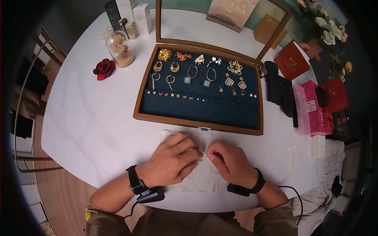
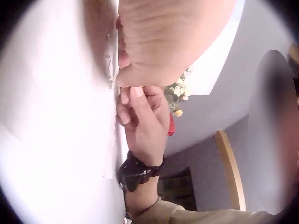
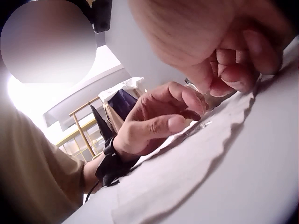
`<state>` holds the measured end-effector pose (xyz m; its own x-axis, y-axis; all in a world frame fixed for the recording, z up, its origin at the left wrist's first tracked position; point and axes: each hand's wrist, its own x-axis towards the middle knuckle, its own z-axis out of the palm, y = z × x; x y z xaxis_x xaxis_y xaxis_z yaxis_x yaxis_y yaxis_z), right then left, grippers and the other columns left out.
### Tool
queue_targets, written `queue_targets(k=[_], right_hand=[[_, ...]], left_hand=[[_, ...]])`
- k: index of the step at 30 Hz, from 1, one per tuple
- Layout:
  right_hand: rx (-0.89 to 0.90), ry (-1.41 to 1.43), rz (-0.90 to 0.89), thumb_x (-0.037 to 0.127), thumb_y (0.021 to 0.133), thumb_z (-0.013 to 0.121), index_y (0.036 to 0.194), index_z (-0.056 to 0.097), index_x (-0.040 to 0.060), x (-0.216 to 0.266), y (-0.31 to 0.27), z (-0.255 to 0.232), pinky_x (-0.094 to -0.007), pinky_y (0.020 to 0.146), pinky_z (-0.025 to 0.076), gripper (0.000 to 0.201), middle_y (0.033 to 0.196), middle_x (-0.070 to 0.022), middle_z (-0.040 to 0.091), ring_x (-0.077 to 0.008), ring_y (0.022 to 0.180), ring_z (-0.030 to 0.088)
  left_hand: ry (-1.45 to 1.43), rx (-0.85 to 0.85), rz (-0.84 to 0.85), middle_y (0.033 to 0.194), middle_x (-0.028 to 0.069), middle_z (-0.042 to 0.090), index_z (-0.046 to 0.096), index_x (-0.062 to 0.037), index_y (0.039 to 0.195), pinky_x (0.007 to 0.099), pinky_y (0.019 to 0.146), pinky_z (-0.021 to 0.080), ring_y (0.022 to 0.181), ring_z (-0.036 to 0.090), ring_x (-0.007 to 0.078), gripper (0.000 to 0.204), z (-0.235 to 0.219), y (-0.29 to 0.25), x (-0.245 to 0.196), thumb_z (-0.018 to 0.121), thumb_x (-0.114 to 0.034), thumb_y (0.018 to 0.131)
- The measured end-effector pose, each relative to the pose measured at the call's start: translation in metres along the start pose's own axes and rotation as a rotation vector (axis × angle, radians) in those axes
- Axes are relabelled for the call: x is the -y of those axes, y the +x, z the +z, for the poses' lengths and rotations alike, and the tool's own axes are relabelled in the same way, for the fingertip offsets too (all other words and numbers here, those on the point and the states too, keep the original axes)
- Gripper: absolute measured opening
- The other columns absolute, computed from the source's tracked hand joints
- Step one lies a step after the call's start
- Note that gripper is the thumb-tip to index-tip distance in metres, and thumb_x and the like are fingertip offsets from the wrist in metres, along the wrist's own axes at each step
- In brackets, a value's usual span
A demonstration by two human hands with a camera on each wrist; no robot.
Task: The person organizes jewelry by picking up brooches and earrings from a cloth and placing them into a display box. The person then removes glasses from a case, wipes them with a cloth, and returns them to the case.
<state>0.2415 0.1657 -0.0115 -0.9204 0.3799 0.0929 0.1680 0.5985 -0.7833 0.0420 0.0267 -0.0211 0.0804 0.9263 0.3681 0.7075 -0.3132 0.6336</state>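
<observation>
The left hand [image 1: 175, 159] bends its fingers loosely over the cloth [image 1: 199, 183], thumb apart. The right hand [image 1: 233, 163], just beside it, curls its fingers; I cannot tell whether it pinches anything. A small silvery trinket [image 3: 202, 125] lies on the cloth near the left fingertips. The jewelry case [image 1: 197, 125] lies beyond.

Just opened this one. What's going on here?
A person is working with both hands over a pale cloth on a white table. The left hand, thumb parted from its fingers, is at a small shiny piece on the cloth. The right hand is close by, fingers curled; whether it holds anything is unclear. Beyond, a wooden display box stands open, with earrings in rows.
</observation>
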Motion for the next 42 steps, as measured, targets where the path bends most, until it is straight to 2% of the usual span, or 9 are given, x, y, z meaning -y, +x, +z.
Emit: queue_targets(k=[1, 3, 7, 10, 12, 15, 19, 32, 42], right_hand=[[0.0, 0.0, 0.0, 0.005, 0.098, 0.06, 0.103, 0.059, 0.0061, 0.0, 0.0, -0.002, -0.0378, 0.065, 0.051, 0.005, 0.085, -0.0108, 0.063, -0.0312, 0.071, 0.064], [0.03, 0.006, 0.027, 0.007, 0.098, 0.061, 0.103, 0.057, 0.0078, 0.0, 0.0, -0.005, -0.0456, 0.068, 0.052, 0.006, 0.09, -0.0118, 0.065, -0.0383, 0.079, 0.065], [0.01, -0.127, 0.011, 0.007, 0.098, 0.061, 0.102, 0.057, 0.0074, -0.002, -0.001, -0.002, -0.046, 0.067, 0.052, 0.005, 0.09, -0.0118, 0.065, -0.0383, 0.078, 0.065], [0.001, -0.194, -0.05, 0.007, 0.098, 0.062, 0.101, 0.058, 0.0072, -0.003, -0.003, 0.0, -0.0458, 0.066, 0.053, 0.005, 0.089, -0.0117, 0.065, -0.0378, 0.077, 0.066], [-0.002, -0.216, -0.09, 0.005, 0.095, 0.065, 0.1, 0.059, 0.0062, -0.005, -0.003, 0.001, -0.0401, 0.063, 0.052, 0.007, 0.087, -0.0104, 0.064, -0.0332, 0.072, 0.065], [-0.009, -0.232, -0.112, 0.004, 0.093, 0.066, 0.098, 0.06, 0.0063, -0.004, -0.001, 0.002, -0.0392, 0.061, 0.052, 0.009, 0.086, -0.0098, 0.063, -0.0315, 0.07, 0.065], [0.042, -0.229, -0.086, 0.006, 0.092, 0.066, 0.1, 0.059, 0.0085, 0.0, -0.002, -0.007, -0.0434, 0.063, 0.053, 0.011, 0.087, -0.0097, 0.063, -0.0345, 0.074, 0.065], [0.074, -0.341, -0.203, 0.005, 0.087, 0.07, 0.099, 0.066, 0.0087, -0.001, 0.002, -0.009, -0.039, 0.061, 0.053, 0.014, 0.089, -0.006, 0.057, -0.0272, 0.073, 0.065], [0.058, -0.393, -0.2, 0.007, 0.09, 0.069, 0.09, 0.062, 0.0069, -0.001, 0.002, -0.008, -0.039, 0.058, 0.053, 0.007, 0.085, -0.0059, 0.057, -0.0269, 0.071, 0.065]], left_hand=[[0.024, 0.031, 0.008, 0.107, 0.0086, 0.064, 0.072, -0.0081, 0.1, 0.0428, 0.092, 0.05, 0.104, 0.058, 0.0325, 0.023, 0.002, 0.001, 0.0, 0.081, -0.009, 0.078], [0.035, 0.042, 0.016, 0.107, 0.0086, 0.064, 0.072, -0.0081, 0.098, 0.043, 0.093, 0.049, 0.105, 0.057, 0.0323, 0.022, 0.004, 0.003, -0.002, 0.081, -0.01, 0.078], [0.075, 0.049, 0.027, 0.106, 0.0077, 0.064, 0.072, -0.008, 0.094, 0.0435, 0.094, 0.048, 0.106, 0.056, 0.0312, 0.018, 0.009, 0.003, -0.001, 0.081, -0.013, 0.08], [0.09, 0.051, 0.001, 0.105, 0.0069, 0.063, 0.072, -0.0078, 0.093, 0.043, 0.092, 0.048, 0.104, 0.056, 0.0305, 0.017, 0.009, 0.003, -0.002, 0.081, -0.013, 0.08], [0.099, 0.047, 0.006, 0.105, 0.0066, 0.063, 0.071, -0.0079, 0.093, 0.0428, 0.091, 0.047, 0.104, 0.056, 0.0303, 0.017, 0.01, 0.004, -0.002, 0.081, -0.013, 0.08], [0.116, 0.042, 0.01, 0.103, 0.0063, 0.063, 0.071, -0.0079, 0.092, 0.0424, 0.091, 0.047, 0.103, 0.055, 0.0299, 0.017, 0.01, 0.004, -0.003, 0.081, -0.013, 0.08], [0.131, 0.058, -0.027, 0.102, 0.0065, 0.063, 0.071, -0.0077, 0.091, 0.0417, 0.091, 0.046, 0.101, 0.055, 0.0297, 0.016, 0.004, 0.004, -0.005, 0.081, -0.013, 0.08], [0.179, 0.049, -0.009, 0.1, 0.0069, 0.063, 0.07, -0.0066, 0.093, 0.0412, 0.089, 0.046, 0.1, 0.055, 0.0296, 0.015, 0.01, 0.003, -0.002, 0.078, -0.012, 0.081], [0.176, 0.124, -0.045, 0.101, 0.0086, 0.06, 0.07, -0.0078, 0.095, 0.0416, 0.092, 0.043, 0.103, 0.052, 0.0302, 0.028, 0.005, 0.003, -0.006, 0.075, -0.013, 0.068]])
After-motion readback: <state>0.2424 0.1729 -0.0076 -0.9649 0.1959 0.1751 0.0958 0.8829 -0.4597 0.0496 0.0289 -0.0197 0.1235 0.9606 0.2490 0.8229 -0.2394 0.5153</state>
